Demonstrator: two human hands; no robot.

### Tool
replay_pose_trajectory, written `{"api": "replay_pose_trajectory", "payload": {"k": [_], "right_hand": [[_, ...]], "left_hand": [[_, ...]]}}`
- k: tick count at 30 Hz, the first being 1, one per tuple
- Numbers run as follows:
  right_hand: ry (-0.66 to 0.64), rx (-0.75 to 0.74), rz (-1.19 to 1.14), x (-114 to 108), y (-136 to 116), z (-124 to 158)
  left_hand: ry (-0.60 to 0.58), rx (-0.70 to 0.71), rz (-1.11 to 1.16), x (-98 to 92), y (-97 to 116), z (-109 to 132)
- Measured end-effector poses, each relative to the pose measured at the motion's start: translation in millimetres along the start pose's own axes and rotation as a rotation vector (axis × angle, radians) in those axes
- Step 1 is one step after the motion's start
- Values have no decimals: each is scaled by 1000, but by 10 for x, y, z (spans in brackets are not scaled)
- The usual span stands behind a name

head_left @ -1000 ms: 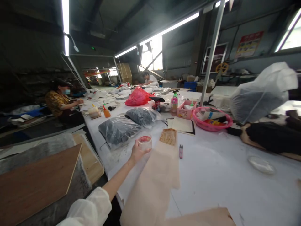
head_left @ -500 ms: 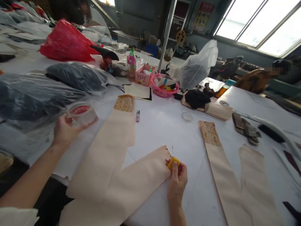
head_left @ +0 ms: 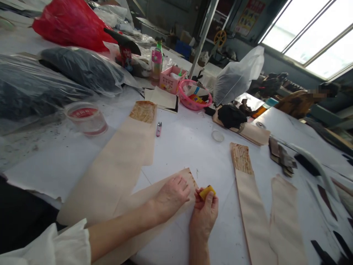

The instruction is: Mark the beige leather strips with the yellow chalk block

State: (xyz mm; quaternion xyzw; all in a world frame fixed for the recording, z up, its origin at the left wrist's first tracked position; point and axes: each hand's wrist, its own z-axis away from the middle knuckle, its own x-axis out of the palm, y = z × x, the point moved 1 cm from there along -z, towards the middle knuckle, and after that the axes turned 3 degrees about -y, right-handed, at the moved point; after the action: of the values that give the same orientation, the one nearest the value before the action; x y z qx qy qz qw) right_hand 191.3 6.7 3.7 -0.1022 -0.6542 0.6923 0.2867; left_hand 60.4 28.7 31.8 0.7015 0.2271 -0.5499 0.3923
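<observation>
One yellow pad, lower centre of frame, is pinched in the grip of the right hand beside one beige strip, now partly covered by the left hand, loosely curled, hold untellable, freed from the clear tub, left, so both hands attend the strip; pink snips, centre.

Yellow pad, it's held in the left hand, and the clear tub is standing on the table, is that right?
Not quite: the head view shows the yellow pad held in the right hand. The clear tub is standing on the table.
</observation>
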Motion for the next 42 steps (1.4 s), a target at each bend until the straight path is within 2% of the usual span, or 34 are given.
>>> {"api": "replay_pose_trajectory", "payload": {"k": [3,6,9,11,14,16,18,21,31,34,38,42], "right_hand": [[-7,32,41,-89,-75,-41],[-12,52,126,-251,-219,-71],[-66,12,392,-408,-369,-65],[-135,-70,644,-468,-437,-48],[-205,-281,960,-488,-484,-31],[-254,-434,1106,-470,-477,-36],[-327,-520,1189,-446,-442,-48],[-416,-546,1264,-424,-364,-64],[-479,-648,1368,-380,-259,-117],[-420,-653,1391,-298,-224,-125],[-290,-557,1352,-191,-166,-151],[-194,-521,1308,-197,-181,-127]], "left_hand": [[43,-26,2,210,-22,-30],[89,-27,22,302,-69,4],[111,2,31,319,-83,23],[123,28,17,310,-79,25],[120,53,-15,290,-55,21],[117,69,-39,280,-27,17],[125,86,-62,271,3,15],[136,96,-62,263,34,16],[177,101,-10,278,45,52],[174,95,-1,287,55,58],[203,66,-3,349,82,56],[261,54,50,413,90,50]]}}
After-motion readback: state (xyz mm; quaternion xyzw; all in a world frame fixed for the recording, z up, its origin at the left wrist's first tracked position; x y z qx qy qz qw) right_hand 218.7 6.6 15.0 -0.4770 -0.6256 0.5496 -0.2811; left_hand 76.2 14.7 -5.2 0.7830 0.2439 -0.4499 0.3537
